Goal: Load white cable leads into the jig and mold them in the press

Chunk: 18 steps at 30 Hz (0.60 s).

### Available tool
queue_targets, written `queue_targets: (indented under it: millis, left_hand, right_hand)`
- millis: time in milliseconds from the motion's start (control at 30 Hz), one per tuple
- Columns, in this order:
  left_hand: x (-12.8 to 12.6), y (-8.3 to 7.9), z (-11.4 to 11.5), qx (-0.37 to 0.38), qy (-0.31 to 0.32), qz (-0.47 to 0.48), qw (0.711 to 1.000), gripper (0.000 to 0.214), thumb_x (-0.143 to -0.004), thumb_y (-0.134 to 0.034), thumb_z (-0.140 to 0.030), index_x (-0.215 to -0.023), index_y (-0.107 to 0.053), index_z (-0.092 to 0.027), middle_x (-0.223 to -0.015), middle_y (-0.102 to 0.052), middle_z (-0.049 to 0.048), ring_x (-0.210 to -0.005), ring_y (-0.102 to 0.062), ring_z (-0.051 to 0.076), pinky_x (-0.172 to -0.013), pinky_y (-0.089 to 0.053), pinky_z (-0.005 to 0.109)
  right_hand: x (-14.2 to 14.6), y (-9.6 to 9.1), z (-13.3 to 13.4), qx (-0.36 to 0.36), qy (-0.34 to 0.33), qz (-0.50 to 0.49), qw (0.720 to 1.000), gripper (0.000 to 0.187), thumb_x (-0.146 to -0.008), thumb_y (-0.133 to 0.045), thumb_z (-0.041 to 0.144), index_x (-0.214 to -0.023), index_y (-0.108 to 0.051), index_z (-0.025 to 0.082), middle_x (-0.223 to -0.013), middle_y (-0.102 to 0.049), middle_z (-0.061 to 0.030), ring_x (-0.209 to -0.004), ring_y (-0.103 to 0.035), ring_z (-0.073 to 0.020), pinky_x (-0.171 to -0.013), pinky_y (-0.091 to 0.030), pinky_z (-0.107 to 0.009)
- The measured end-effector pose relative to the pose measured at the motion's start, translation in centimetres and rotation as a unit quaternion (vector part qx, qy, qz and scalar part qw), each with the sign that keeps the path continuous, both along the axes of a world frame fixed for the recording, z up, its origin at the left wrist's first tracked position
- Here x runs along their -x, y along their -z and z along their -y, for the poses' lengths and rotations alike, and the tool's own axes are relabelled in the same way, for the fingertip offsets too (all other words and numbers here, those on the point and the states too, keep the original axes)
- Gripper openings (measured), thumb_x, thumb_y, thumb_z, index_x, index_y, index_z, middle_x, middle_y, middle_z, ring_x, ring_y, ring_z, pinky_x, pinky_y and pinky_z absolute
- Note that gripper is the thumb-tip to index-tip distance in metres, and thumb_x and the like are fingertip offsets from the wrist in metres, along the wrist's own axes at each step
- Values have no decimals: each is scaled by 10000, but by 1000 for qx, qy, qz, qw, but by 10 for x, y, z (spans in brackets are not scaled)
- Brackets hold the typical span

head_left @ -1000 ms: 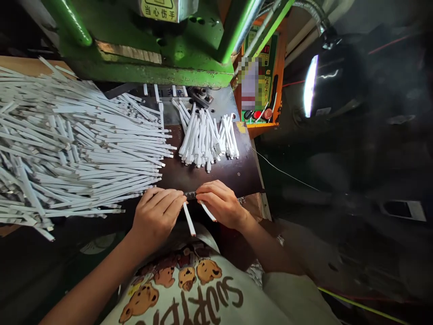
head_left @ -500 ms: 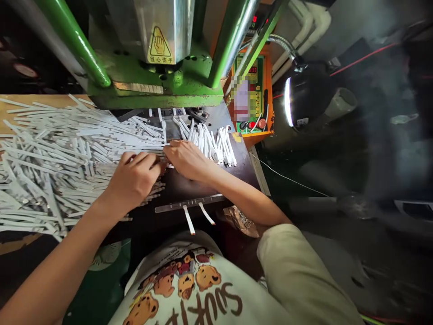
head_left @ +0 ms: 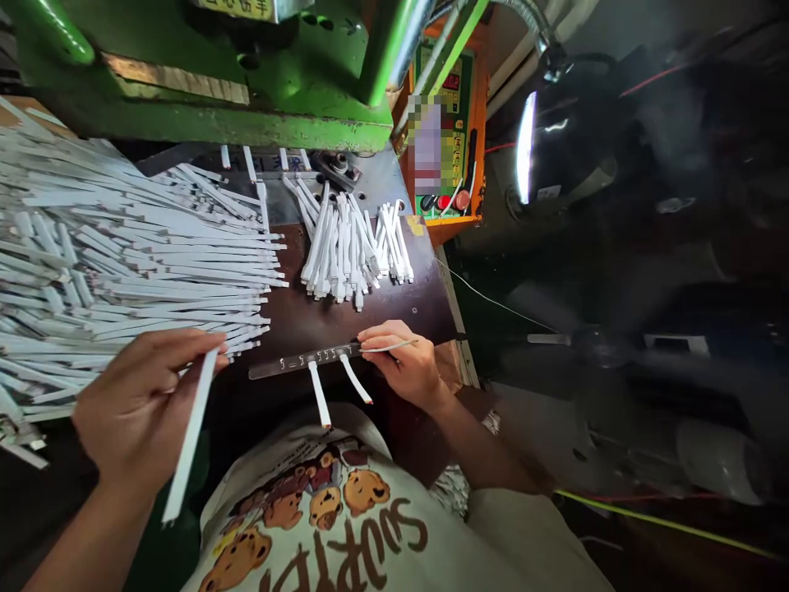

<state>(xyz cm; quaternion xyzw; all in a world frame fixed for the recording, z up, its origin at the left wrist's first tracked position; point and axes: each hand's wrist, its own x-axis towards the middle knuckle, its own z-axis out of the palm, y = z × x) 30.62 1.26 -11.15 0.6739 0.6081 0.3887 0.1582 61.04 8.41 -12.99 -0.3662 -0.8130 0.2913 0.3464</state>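
Observation:
Between thumb and fingers, my left hand [head_left: 145, 403] pinches one short flat white cable [head_left: 192, 440], which slants down toward my lap. My right hand [head_left: 403, 362] is closed on another white cable [head_left: 394, 347], seen nearly edge-on, at the right end of a narrow slotted bar [head_left: 271, 370]. This bar lies along the table's near edge. Two white cables, one straight [head_left: 319, 395] and one bent [head_left: 356, 380], are seated in it and stick out toward me. A big pile of the same cables [head_left: 154, 263] spreads beyond my left hand.
A green press [head_left: 246, 115] stands at the back, with several cable ends under its plate. Bunched cables [head_left: 345, 247] lie on the dark table [head_left: 289, 321]. At the right are an orange control box [head_left: 481, 123] with buttons and a lit lamp [head_left: 526, 148].
Both hands have come back from the pile's edge, each with a white cable. The left has moved left and nearer, the right to the slotted bar. The view has tilted down.

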Motion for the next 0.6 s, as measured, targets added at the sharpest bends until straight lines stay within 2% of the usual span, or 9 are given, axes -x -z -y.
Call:
queue_targets:
  millis: [67, 200, 367, 500, 600]
  left_hand:
    - [-21, 3, 3, -39, -17, -1, 999, 279, -911, -578, -146, -1118, -677, -306, -1072, -687, -35, -865, -695, 155, -746, -579, 345]
    - [-44, 9, 3, -76, 75, -39, 994, 237, -873, -635, -59, -1049, -657, -217, -991, -727, 32, -948, -695, 188, -871, -559, 364]
    - [-46, 11, -1, -63, 102, -116, 986, 185, -885, -641, -85, -1038, -624, -188, -1001, -734, 64, -939, -689, 200, -873, -506, 368]
    - [-48, 11, 0, -122, 121, -192, 966, 227, -885, -612, -71, -1104, -621, -130, -1039, -740, 119, -960, -697, 251, -861, -458, 406]
    - [-50, 10, 2, -142, 116, -205, 961, 208, -880, -617, -79, -1085, -625, -117, -1017, -738, 122, -953, -692, 258, -873, -453, 407]
  right_hand:
    - [2, 2, 3, -37, -6, -2, 999, 61, -929, -624, 174, -906, -661, 217, -965, -760, -59, -876, -705, -158, -825, -560, -343]
    - [4, 1, 2, -86, -34, 5, 996, 109, -917, -604, 117, -957, -651, 207, -967, -747, -80, -898, -699, -168, -791, -563, -352]
    - [7, 6, -2, -91, -49, -5, 995, 123, -919, -591, 98, -956, -632, 208, -948, -728, -79, -918, -699, -175, -790, -573, -356]
    - [10, 11, -2, -97, -63, -23, 993, 141, -907, -597, 66, -965, -615, 193, -941, -715, -82, -932, -687, -177, -811, -576, -363]
    - [6, 4, -5, -81, -69, -7, 994, 114, -930, -574, 90, -944, -615, 195, -937, -707, -65, -924, -675, -164, -817, -570, -339]
